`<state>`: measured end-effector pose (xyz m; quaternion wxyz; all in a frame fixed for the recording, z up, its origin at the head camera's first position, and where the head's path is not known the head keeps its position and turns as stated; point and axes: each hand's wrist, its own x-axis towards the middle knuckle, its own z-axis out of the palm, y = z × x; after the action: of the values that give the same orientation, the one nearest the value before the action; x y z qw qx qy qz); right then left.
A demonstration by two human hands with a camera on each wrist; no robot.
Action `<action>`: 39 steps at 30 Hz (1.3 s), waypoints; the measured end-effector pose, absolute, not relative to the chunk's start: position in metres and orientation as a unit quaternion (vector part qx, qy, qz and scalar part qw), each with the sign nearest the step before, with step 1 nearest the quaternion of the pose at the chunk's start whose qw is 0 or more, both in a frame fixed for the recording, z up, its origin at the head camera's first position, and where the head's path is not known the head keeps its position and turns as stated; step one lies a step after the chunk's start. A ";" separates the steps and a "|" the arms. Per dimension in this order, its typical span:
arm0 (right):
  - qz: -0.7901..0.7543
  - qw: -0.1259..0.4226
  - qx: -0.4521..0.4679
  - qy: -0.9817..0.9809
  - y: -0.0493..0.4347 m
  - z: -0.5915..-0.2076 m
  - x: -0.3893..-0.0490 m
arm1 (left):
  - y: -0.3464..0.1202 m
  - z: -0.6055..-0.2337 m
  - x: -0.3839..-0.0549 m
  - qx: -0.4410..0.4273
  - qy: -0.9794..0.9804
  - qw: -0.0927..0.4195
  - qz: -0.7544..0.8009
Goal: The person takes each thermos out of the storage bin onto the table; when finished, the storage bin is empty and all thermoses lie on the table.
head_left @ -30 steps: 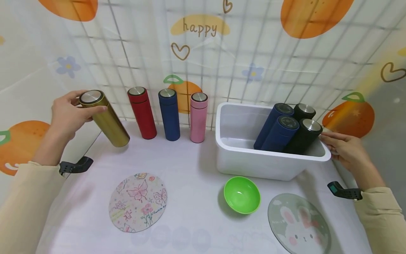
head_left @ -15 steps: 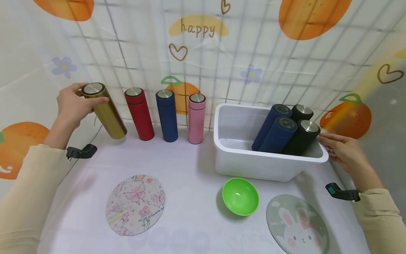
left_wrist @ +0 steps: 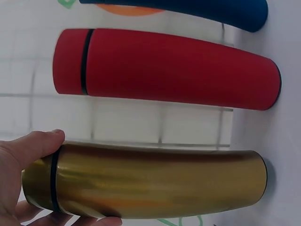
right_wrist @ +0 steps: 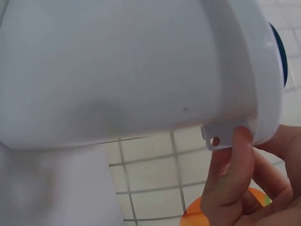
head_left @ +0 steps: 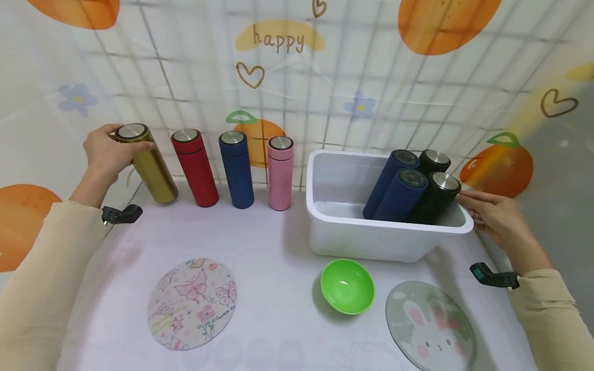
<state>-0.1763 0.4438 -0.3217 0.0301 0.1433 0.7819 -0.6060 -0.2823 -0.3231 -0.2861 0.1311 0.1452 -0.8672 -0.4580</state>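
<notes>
While left fingers grip one flask, bin holds four.

The head view is looking down over the left hand and right hand; from beside each, wrist views are closely facing the gold bottle and white bin, sharing them with it
</notes>
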 end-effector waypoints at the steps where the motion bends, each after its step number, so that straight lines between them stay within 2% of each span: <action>1: -0.608 0.031 0.143 0.781 0.443 -0.321 -0.177 | -0.325 -0.288 -0.284 0.150 -0.867 0.131 -0.456; 13: -0.652 0.026 0.155 0.742 0.442 -0.319 -0.173 | -0.334 -0.301 -0.306 0.151 -0.861 0.112 -0.472; 21: -0.682 0.021 0.137 0.718 0.445 -0.321 -0.169 | -0.337 -0.305 -0.304 0.098 -0.883 0.087 -0.450; 31: -0.663 0.019 0.136 0.736 0.443 -0.326 -0.178 | -0.344 -0.310 -0.296 0.102 -0.893 0.088 -0.429; 39: -0.610 0.005 0.159 0.776 0.443 -0.326 -0.174 | -0.332 -0.299 -0.289 0.080 -0.901 0.071 -0.420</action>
<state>-0.1744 0.4432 -0.3255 0.0048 0.1592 0.7763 -0.6100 -0.2892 -0.3323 -0.2989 0.0706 0.0805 -0.9011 -0.4202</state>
